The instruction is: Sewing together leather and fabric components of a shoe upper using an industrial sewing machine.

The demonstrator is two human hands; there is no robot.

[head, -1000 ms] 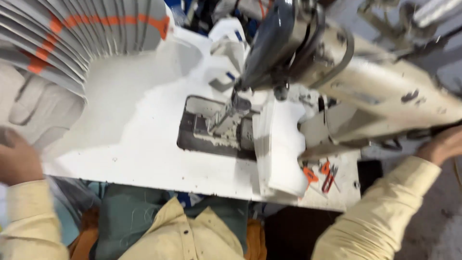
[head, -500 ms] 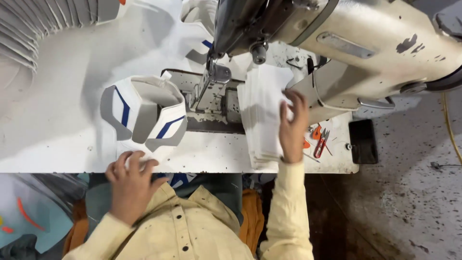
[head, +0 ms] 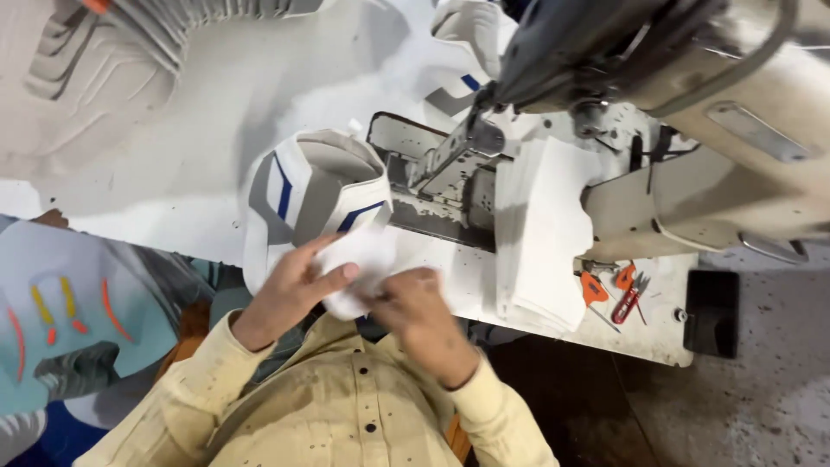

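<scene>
While both hands meet at the table's near edge, left hand (head: 294,285) and right hand (head: 415,311) pinch one white fabric piece (head: 359,259), fingers closed on it, touching the white-and-blue shoe upper (head: 311,186) beside the sewing machine (head: 657,95).

A white work table (head: 216,104) carries a beige industrial sewing machine (head: 692,112) at its right part. Directly on the table lie a white shoe upper with blue stripes (head: 316,195), a stack of white fabric pieces (head: 540,233) and red thread snips (head: 627,298) near the front right corner. At the far left edge lies a fanned pile of grey-white cut pieces (head: 112,60).
</scene>
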